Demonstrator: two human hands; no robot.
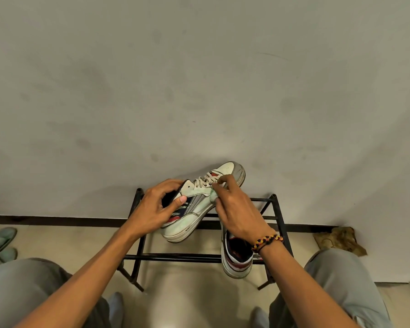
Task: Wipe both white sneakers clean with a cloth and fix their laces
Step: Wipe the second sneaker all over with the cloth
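Note:
A white sneaker [199, 204] with grey, red and dark side stripes is held up above the rack, toe pointing away to the right. My left hand [155, 209] grips its heel and collar, thumb on the side. My right hand [237, 209] holds a small pale green cloth [213, 196] against the sneaker's side, and its fingertips touch the laces [206, 179]. The second white sneaker [236, 259] rests on the black metal rack [175, 258], heel toward me, partly hidden under my right wrist.
The rack stands against a grey wall [199, 79] with a dark baseboard. A green shoe [0, 240] lies on the floor at the left. A crumpled brown rag [341, 240] lies at the right. My knees fill the lower corners.

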